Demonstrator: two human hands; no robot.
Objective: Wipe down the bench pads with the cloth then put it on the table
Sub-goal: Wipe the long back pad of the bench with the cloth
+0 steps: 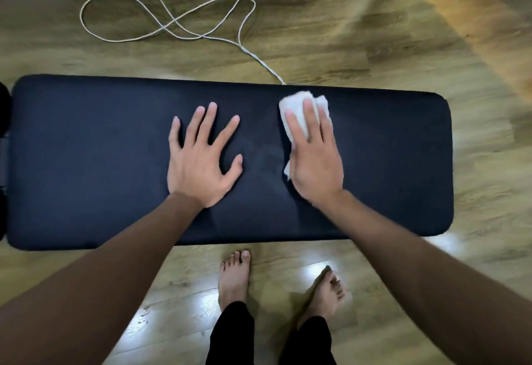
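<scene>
1. On the long dark blue padded bench pad (86,163), the right hand (315,160) is pressing a crumpled white cloth (296,108) flat, fingers (309,117) straight, to rub it clean.
2. The left hand (201,160) is lying spread and holding nothing, probably steadying the person.
3. No table is showing.

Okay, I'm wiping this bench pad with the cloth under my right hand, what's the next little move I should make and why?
Probably slide the right hand and the white cloth toward the pad's right end. The cloth lies flat under straight fingers near the middle of the dark bench pad, and that right stretch lies bare beside it. The left hand rests spread on the pad and can brace.
</scene>
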